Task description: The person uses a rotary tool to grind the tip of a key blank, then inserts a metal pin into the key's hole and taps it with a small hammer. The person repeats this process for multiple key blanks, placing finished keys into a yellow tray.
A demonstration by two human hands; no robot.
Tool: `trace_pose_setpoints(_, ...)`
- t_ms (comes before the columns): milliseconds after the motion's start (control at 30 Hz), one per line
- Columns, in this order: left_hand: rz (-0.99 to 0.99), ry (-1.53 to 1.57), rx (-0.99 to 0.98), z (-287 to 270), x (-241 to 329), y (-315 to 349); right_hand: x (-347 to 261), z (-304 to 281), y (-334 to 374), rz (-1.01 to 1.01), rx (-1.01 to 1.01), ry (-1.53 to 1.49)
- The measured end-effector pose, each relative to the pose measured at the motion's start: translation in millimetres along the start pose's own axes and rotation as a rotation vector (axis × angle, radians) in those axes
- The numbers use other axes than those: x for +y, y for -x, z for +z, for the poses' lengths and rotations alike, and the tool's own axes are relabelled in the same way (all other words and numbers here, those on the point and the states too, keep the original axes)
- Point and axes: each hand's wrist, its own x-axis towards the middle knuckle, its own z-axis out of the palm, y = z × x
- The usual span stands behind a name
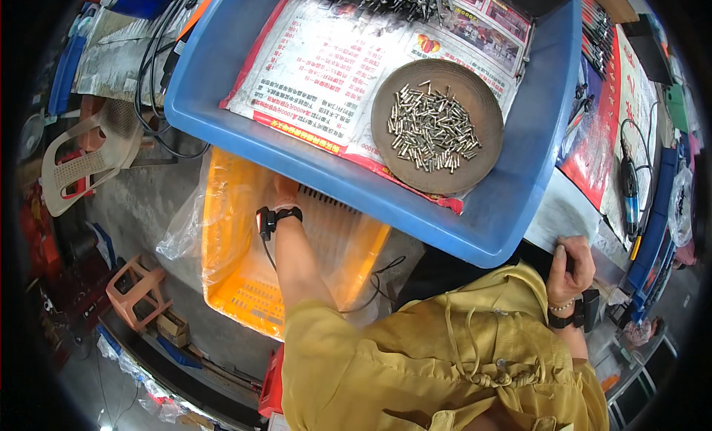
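My left hand (285, 190) reaches down into a yellow plastic crate (256, 297) lined with clear plastic. The rim of a blue tub (356, 182) hides its fingers, so I cannot make out what they touch. To the right, my right hand (569, 268) rests by the bench edge with its fingers curled in, and nothing shows in it. Inside the tub, a round brown dish (475, 171) holds many short metal pins (434, 127). Printed paper (311, 97) lies beneath the dish. A heap of dark, longer metal pieces (386, 2) sits at the tub's far side.
Black cables (152, 82) hang beside the tub's left wall. A beige plastic chair (81, 160) and a pinkish stool (137, 291) stand on the left. On the right-hand bench lies a blue and black pen-shaped tool (630, 197) with a cord.
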Motion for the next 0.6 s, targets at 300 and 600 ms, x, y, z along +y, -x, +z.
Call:
trace_pose_setpoints(300, 0.080, -0.044, 0.022, 7.5, -3.7, -22.1, -3.3, -4.2, -6.0, -0.008, -0.045, -0.040)
trace_pose_setpoints(600, 0.007, 0.173, 0.217, -62.9, 67.2, 26.5, -71.6, -71.8, -38.6, -0.151, -0.328, -1.059)
